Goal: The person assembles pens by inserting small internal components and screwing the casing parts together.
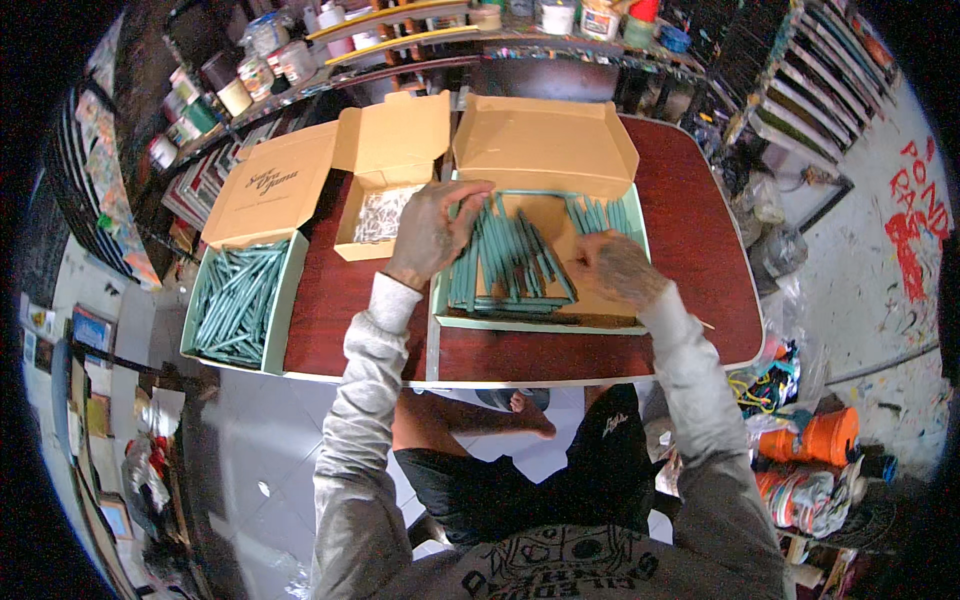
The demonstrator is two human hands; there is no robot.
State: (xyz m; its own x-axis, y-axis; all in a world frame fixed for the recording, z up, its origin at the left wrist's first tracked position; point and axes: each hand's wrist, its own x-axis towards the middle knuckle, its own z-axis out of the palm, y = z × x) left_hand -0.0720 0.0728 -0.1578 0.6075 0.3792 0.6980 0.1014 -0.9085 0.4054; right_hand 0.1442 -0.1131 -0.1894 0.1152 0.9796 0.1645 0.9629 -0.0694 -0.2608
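Observation:
A shallow box (540, 322) with a pale green outside and a raised brown lid holds several slim teal pen-like sticks (505, 250). Many lie side by side on the left, fanned out, with a few crosswise at the front. My left hand (435, 235) rests at this box's upper left, fingers bent but apart, beside the tops of the sticks. Over the right half hovers my right hand (620, 270), its fingers curled together; whatever they hold is hidden. Just behind it, another bunch of teal sticks (597, 215) lies in the far right corner.
At the left, an open box (285, 315) is heaped with loose teal sticks. A smaller brown box (350, 240) holds small whitish clear pieces (385, 213). All stand on a dark red table (695, 210). Behind runs a shelf of paint pots (555, 17); an orange container (825, 435) stands at right.

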